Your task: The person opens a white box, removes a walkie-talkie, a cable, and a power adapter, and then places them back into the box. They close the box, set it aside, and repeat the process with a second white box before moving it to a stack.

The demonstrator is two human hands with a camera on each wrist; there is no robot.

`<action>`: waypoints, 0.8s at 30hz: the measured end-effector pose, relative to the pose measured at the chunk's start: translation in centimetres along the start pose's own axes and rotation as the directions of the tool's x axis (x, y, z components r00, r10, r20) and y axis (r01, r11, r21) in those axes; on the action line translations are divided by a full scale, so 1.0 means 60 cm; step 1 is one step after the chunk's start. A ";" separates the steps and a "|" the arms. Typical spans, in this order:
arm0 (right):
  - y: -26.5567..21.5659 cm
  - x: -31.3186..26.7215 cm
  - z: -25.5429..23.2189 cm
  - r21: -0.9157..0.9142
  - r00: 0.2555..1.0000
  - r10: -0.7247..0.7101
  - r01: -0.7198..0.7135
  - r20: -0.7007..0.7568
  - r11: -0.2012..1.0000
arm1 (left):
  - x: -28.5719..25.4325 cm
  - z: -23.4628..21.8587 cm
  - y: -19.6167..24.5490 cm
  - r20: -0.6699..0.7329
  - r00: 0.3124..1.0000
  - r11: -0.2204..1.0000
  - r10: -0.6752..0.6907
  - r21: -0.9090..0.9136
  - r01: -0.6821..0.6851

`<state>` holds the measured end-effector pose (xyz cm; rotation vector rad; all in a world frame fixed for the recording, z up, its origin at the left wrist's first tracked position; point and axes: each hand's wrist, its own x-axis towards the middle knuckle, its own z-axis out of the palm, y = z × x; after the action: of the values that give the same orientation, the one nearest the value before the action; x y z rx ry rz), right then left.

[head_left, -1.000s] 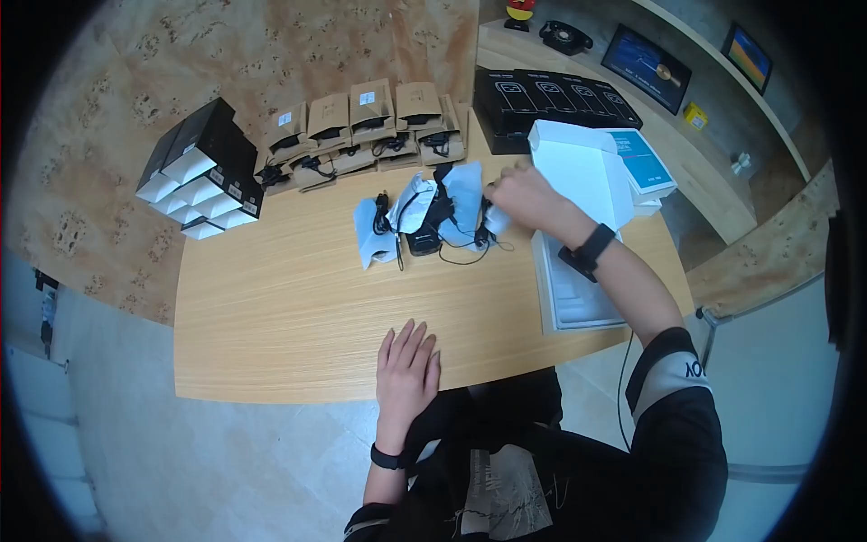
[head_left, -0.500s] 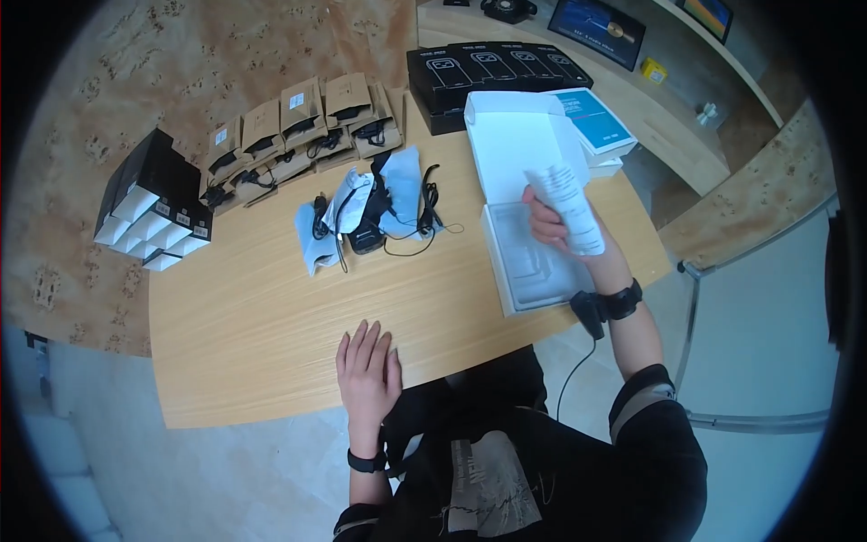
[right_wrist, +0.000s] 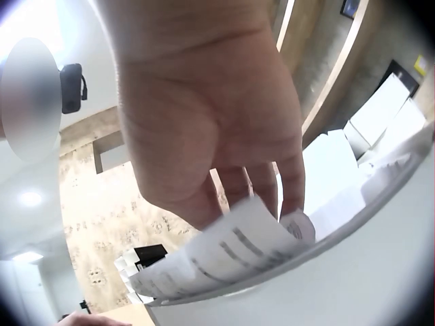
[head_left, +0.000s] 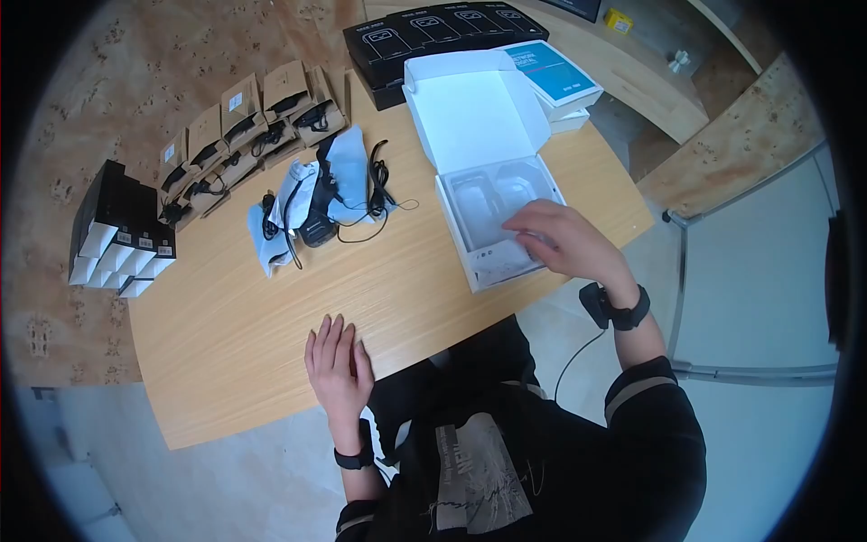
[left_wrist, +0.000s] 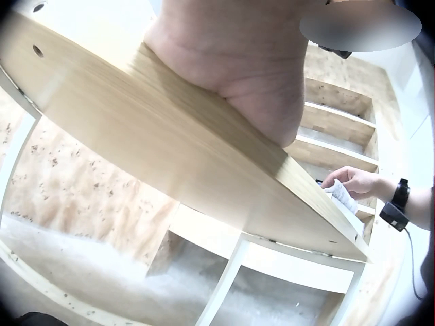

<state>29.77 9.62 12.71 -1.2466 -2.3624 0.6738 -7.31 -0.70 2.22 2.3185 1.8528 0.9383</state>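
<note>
Showing their white openings along the near side, the black boxes (head_left: pixel 113 194) rise in a stack at far left, probably piled to spare tabletop. Next come the cardboard packets (head_left: pixel 239 117), close-set rows, black cables poking out; lined up, I'd guess, so each is easy to pick out. Then a looser patch: blue wraps (head_left: pixel 348 167) lie under a black device (head_left: pixel 318 228), perhaps as padding. And down at the near edge, my left hand (head_left: pixel 340 375)! Fingers straight, palm down on the table (head_left: pixel 226 343), holding nothing, maybe just steadying me. Just right of the wraps, a coiled cable (head_left: pixel 379 176), bunched, likely against tangling. At the back, a wide black carton (head_left: pixel 447 41), out of the way. Now the white box (head_left: pixel 474 108), lid thrown back, moulded tray exposed to my reach. Printed paper (head_left: pixel 501 264) sits at its near end, curling by the rim. Behind, a teal-topped box (head_left: pixel 560 72). And over the paper, my right hand (head_left: pixel 573 239), fingers bent down into the box; the paper hides the tips at the wrist, so whether they pinch it, I can't tell.
</note>
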 end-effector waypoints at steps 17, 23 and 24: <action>-0.038 -0.019 0.031 -0.308 0.983 0.149 -0.109 0.110 0.945 | 0.001 0.006 -0.001 -0.033 0.999 1.000 -0.027 0.003 0.027; -0.060 0.012 0.010 -0.362 0.951 0.247 -0.167 0.187 0.917 | -0.001 -0.005 -0.003 -0.027 0.998 0.998 -0.050 -0.025 0.050; -0.071 0.029 -0.004 -0.366 0.953 0.233 -0.151 0.192 0.918 | -0.001 -0.005 -0.002 -0.015 0.999 0.998 -0.045 -0.032 0.045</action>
<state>26.20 9.05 15.54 -1.6496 -2.6590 0.4932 -7.57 -0.82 2.39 2.2480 1.8730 0.9762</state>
